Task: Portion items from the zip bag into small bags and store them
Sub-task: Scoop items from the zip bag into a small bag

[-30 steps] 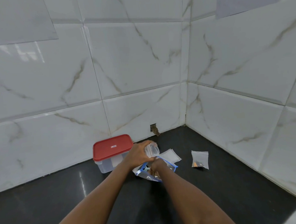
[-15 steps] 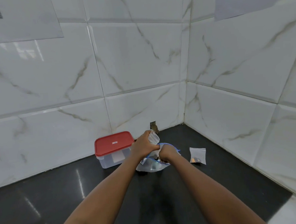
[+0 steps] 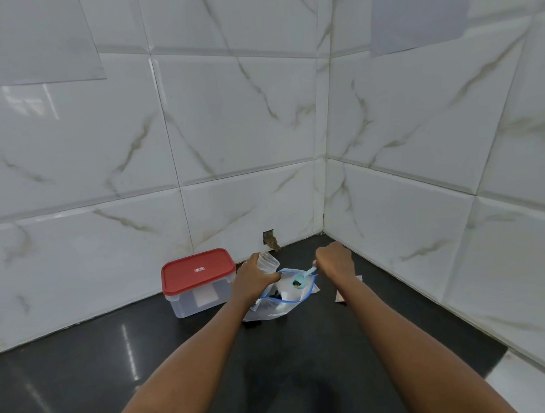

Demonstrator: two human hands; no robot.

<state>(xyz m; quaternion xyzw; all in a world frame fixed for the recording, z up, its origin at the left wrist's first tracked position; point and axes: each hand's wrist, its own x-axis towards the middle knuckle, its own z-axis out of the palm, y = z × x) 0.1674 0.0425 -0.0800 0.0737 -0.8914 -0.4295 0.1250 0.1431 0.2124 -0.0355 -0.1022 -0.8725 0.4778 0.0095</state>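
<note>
The left hand [image 3: 253,279] grips a small bag [image 3: 268,262]. The right hand [image 3: 333,261], held apart from it, is curled round a teal scoop [image 3: 301,279] at the mouth of the zip bag [image 3: 283,296] on the counter [image 3: 305,348]. The step in hand is judged to be scooping a portion; the next move calls for carrying the scoop level to the small bag's opening.

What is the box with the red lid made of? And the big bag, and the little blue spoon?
The box looks like cloudy-clear plastic; its red lid is smooth, solid-coloured plastic. The zip bag seems thin clear plastic film: it wrinkles and its contents show through. The spoon looks like pale blue plastic, probably hard.
</note>
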